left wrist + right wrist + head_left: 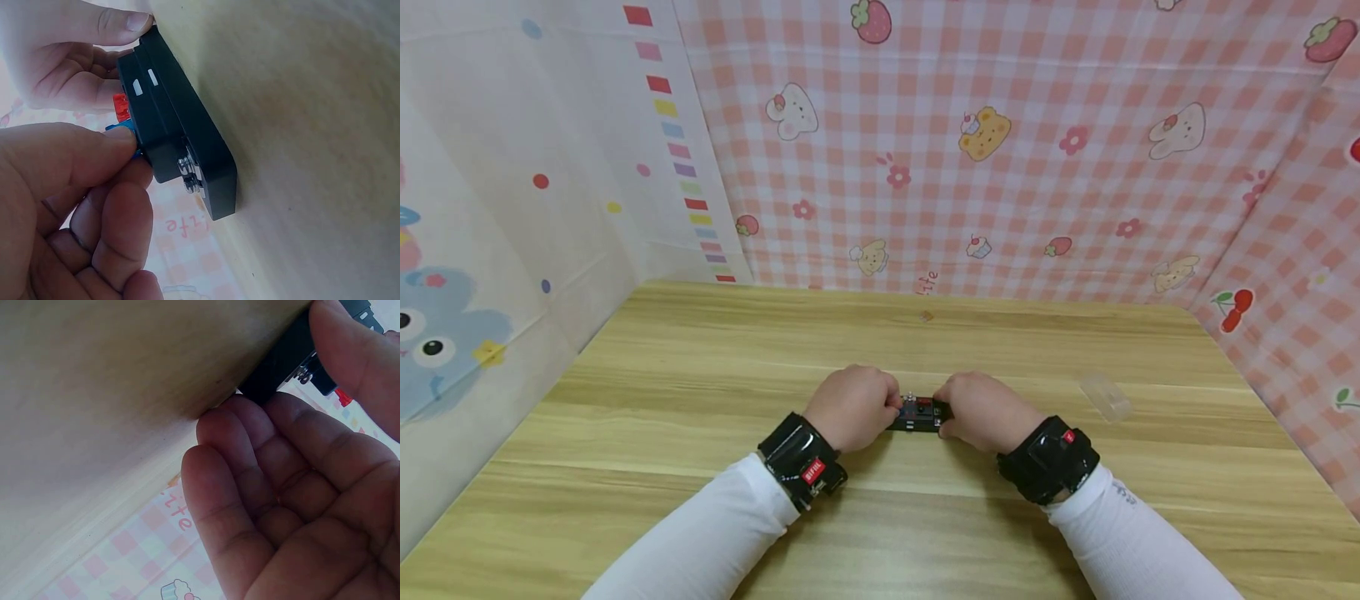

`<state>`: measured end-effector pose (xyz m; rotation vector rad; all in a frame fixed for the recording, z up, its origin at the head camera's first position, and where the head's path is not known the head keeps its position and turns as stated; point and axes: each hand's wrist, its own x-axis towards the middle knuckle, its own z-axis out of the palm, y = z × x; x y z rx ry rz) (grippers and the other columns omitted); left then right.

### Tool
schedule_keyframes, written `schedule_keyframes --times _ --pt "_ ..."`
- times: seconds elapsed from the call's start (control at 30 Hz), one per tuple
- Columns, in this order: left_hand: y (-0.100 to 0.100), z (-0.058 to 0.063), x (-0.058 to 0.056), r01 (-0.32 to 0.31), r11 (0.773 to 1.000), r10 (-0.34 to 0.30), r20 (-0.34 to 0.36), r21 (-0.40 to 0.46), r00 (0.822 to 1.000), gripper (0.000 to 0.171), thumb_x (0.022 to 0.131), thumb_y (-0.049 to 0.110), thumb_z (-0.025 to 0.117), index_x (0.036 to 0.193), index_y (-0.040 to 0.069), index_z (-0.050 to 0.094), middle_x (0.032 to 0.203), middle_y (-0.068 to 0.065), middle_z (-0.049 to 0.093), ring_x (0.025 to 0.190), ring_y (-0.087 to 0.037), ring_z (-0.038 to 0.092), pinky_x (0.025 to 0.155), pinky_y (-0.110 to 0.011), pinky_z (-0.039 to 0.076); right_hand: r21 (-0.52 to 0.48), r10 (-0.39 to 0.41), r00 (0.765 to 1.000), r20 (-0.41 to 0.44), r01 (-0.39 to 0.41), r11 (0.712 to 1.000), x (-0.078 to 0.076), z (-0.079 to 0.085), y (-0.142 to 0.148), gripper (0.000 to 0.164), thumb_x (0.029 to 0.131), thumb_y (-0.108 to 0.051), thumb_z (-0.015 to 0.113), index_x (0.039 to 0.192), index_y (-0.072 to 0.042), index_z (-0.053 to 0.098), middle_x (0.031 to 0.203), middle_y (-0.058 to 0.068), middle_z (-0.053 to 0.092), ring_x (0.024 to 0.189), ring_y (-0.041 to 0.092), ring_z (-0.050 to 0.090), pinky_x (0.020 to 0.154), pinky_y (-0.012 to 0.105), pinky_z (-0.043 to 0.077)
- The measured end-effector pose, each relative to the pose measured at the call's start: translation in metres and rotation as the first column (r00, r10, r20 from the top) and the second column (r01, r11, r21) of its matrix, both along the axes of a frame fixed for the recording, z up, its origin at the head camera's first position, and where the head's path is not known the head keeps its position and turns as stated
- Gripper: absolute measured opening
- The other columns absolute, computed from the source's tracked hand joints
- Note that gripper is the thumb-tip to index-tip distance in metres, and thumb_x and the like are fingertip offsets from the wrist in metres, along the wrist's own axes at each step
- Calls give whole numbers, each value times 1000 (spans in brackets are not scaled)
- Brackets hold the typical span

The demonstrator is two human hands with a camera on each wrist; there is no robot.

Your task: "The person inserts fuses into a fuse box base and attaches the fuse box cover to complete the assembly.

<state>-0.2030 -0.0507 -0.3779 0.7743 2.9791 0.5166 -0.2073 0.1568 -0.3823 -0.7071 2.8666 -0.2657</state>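
A small black rectangular module (913, 425) lies between both hands at the middle of the table. In the left wrist view its black base (215, 178) carries a raised block with metal screws (187, 165) at one end. A red piece (120, 107) and a blue knob-like piece (129, 132) stick out of the block's top. My left hand (855, 408) pinches the blue piece between thumb and index finger. My right hand (988, 410) grips the base's other end, thumb on the near edge and fingers against the far side.
To the right of the hands, a clear plastic piece (1105, 397) lies on the wooden table (880, 533). Near the back edge is a small brown spot (927, 316). Patterned cloth (925, 167) hangs behind the table and along both sides.
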Motion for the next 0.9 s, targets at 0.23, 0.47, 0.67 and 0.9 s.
schedule_keyframes --times 0.23,0.47,0.67,0.9 --pt "0 1 0 10 1000 -11 -17 -13 1000 17 96 20 75 80 20 73 73 9 65 63 -10 55 59 -28 43 -2 -9 1000 5 9 1000 1 1 0 27 88 -17 86 111 -7 79 97 2 74 84 15 60 86 41 56" --pt "0 -1 0 18 1000 -19 -42 -18 999 18 96 19 75 78 20 73 73 10 66 63 -9 55 60 -28 44 -1 -9 1000 0 9 1000 1 1 0 27 87 -17 86 111 -7 80 97 2 74 83 14 60 86 40 56" --pt "1 0 2 24 999 -25 -53 -30 998 18 96 18 75 78 19 73 75 10 67 64 -9 56 62 -27 45 -4 2 1000 -8 -2 1000 1 1 -1 24 87 -17 87 108 -8 80 95 1 74 82 14 59 85 39 55" --pt "2 0 2 39 998 -42 -66 -49 997 14 96 19 75 83 18 77 80 9 72 67 -9 58 67 -28 49 -5 5 1000 -8 -5 1000 1 1 -1 23 87 -17 86 107 -8 80 93 0 73 81 14 59 84 39 55"
